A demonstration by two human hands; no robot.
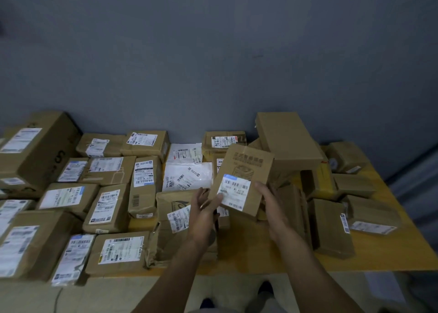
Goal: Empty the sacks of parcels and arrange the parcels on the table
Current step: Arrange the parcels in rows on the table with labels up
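Gripping tilted brown parcel: left hand thumb on barcode label, right hand clasping edge; white bag reads "936".

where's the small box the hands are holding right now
Head view, just right of centre: the small box is held over the table between the left hand and right hand, in front of the tall plain box.

Figure: Before you, a plain blue-grey wall fills the upper view under dim, even light. A yellow-topped table stands at its foot. Below the table's near edge you see a pale floor.
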